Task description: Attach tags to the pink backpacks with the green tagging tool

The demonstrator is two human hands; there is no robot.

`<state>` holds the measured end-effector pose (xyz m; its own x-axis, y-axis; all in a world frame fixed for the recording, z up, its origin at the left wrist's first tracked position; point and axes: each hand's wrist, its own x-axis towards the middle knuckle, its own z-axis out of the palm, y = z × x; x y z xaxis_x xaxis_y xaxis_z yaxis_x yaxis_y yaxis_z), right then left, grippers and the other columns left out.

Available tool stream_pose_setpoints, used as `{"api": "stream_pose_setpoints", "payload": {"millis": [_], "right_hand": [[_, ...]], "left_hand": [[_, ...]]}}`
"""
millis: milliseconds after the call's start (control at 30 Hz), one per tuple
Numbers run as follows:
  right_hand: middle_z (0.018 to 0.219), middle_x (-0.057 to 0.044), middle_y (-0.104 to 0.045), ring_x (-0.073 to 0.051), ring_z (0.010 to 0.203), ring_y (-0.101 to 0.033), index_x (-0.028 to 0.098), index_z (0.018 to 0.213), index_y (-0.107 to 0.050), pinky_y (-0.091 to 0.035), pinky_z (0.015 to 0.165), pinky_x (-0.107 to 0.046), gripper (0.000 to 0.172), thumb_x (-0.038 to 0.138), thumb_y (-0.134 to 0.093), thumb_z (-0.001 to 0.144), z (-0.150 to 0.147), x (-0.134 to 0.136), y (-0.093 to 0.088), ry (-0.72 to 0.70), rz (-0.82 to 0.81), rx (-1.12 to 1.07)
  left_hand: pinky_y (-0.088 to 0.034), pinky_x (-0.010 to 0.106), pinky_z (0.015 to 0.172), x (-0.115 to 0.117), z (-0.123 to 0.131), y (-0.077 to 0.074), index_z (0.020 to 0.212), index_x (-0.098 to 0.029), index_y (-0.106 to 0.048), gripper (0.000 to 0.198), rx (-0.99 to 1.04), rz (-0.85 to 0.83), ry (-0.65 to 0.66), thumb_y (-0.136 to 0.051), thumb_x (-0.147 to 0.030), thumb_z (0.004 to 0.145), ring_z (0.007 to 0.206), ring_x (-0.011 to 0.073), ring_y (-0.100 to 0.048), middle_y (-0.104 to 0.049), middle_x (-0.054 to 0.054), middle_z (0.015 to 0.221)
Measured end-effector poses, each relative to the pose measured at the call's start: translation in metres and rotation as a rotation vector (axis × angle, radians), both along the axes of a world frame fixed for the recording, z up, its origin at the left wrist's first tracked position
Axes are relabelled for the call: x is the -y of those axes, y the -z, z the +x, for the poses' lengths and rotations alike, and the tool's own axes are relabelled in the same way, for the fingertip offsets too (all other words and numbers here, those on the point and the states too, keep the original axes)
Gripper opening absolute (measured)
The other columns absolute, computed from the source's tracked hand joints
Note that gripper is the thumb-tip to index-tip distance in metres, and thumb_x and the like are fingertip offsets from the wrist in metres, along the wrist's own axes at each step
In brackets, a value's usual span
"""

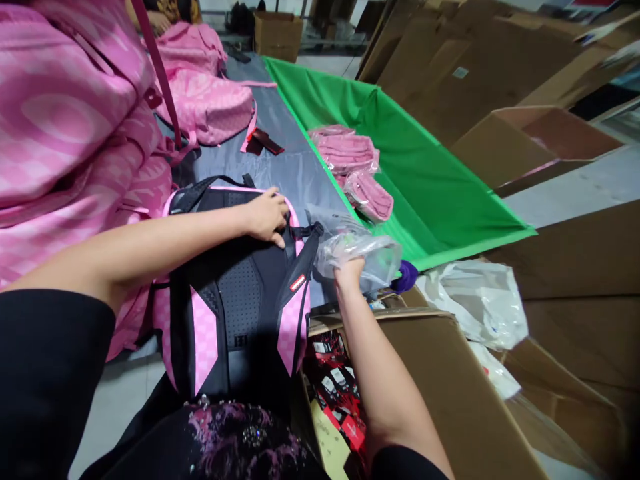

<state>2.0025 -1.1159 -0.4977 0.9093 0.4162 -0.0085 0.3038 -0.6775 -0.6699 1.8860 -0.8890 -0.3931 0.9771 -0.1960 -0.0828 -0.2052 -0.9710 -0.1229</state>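
Observation:
A black backpack point(240, 267) with pink checkered side panels stands against my body, its padded back panel and shoulder straps facing me. My left hand point(269, 217) lies across the top right of that panel, beside the strap, fingers somewhat apart. To the right, my right hand point(350, 268) grips a crumpled clear plastic bag point(377, 257), whose folds partly cover the fingers. Under my right forearm, an open cardboard box point(425, 353) contains several red and black tags point(337, 383) with white labels.
Pink backpacks point(75, 120) are piled high at left, and more pink bags point(205, 100) lie farther back on the grey table point(300, 167). Wrapped pink bundles point(350, 153) rest in a green cloth tray point(425, 180). White plastic point(480, 300) and cartons point(540, 143) are at right.

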Motion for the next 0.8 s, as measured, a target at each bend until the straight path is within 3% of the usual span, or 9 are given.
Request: {"api": "stream_pose_setpoints", "payload": {"millis": [100,200,300,367,433,500,633,733,800], "right_hand": [[0.101,-0.014,-0.071,-0.026,0.101,-0.066,0.014,0.101,-0.062,-0.053,0.084,-0.035,0.026,0.032,-0.051,0.087,-0.013,0.012,-0.001,0.085,0.096,-0.054],[0.088,-0.011,-0.070,-0.026,0.090,-0.068,0.018,0.089,-0.058,-0.054,0.074,-0.035,0.024,0.038,-0.064,0.078,-0.017,0.016,-0.007,0.143,0.226,-0.141],[0.085,-0.009,-0.070,-0.021,0.075,-0.069,0.019,0.091,-0.051,-0.053,0.059,-0.029,0.030,0.049,-0.047,0.089,-0.023,0.020,-0.015,0.219,0.389,-0.250],[0.091,-0.009,-0.070,-0.017,0.072,-0.070,0.020,0.093,-0.048,-0.050,0.054,-0.025,0.032,0.052,-0.041,0.092,-0.037,0.029,-0.021,0.321,0.606,-0.295],[0.101,-0.008,-0.070,-0.014,0.074,-0.069,0.021,0.098,-0.048,-0.049,0.054,-0.022,0.031,0.051,-0.049,0.090,-0.061,0.042,-0.029,0.446,0.870,-0.224],[0.110,-0.007,-0.068,-0.013,0.077,-0.069,0.022,0.105,-0.050,-0.051,0.059,-0.024,0.029,0.045,-0.058,0.089,-0.088,0.056,-0.040,0.510,1.028,-0.016],[0.114,-0.007,-0.062,-0.015,0.084,-0.066,0.022,0.108,-0.055,-0.054,0.073,-0.031,0.021,0.039,-0.054,0.096,-0.134,0.064,-0.062,0.350,0.993,0.285],[0.086,-0.002,-0.057,-0.013,0.060,-0.058,0.023,0.105,-0.054,-0.049,0.054,-0.028,0.019,0.040,-0.049,0.098,-0.163,0.053,-0.065,0.126,1.005,0.181],[0.065,0.005,-0.044,-0.010,0.041,-0.042,0.025,0.107,-0.051,-0.037,0.040,-0.023,0.017,0.038,-0.045,0.100,-0.183,0.047,-0.061,0.016,1.086,0.080]], "left_hand": [[-0.011,0.057,0.115,-0.019,0.005,0.002,0.087,-0.008,-0.075,0.061,0.145,0.046,-0.047,-0.052,-0.064,0.091,0.124,0.0316,-0.048,-0.064,0.007,0.102],[-0.010,0.058,0.117,-0.021,0.004,0.001,0.087,-0.007,-0.074,0.056,0.238,0.102,-0.077,-0.050,-0.057,0.095,0.128,0.0314,-0.046,-0.064,0.008,0.107],[-0.025,0.053,0.113,-0.008,-0.007,-0.002,0.089,-0.014,-0.074,0.048,0.169,0.149,-0.012,-0.061,-0.060,0.087,0.116,0.0295,-0.053,-0.067,0.009,0.106],[-0.032,0.049,0.107,0.000,-0.014,-0.004,0.098,-0.017,-0.073,0.047,0.071,0.134,0.046,-0.065,-0.061,0.083,0.108,0.0283,-0.056,-0.069,0.009,0.103],[-0.033,0.047,0.102,0.006,-0.017,-0.005,0.106,-0.020,-0.072,0.046,0.017,0.110,0.058,-0.068,-0.057,0.080,0.106,0.0287,-0.056,-0.071,0.009,0.103],[-0.032,0.046,0.101,0.009,-0.015,-0.005,0.107,-0.022,-0.072,0.046,-0.019,0.106,0.045,-0.073,-0.055,0.075,0.108,0.0302,-0.056,-0.072,0.008,0.103],[-0.034,0.040,0.094,0.013,-0.006,-0.002,0.102,-0.022,-0.072,0.039,-0.119,0.141,0.016,-0.078,-0.046,0.072,0.106,0.0287,-0.058,-0.073,0.006,0.101],[-0.037,0.036,0.090,0.022,-0.016,-0.007,0.100,-0.019,-0.070,0.028,-0.066,0.123,0.002,-0.072,-0.037,0.079,0.103,0.0252,-0.059,-0.072,0.007,0.101],[-0.039,0.036,0.091,0.038,-0.036,-0.015,0.097,-0.018,-0.069,0.023,0.038,0.103,0.032,-0.068,-0.037,0.083,0.102,0.0242,-0.060,-0.071,0.006,0.098]]}}
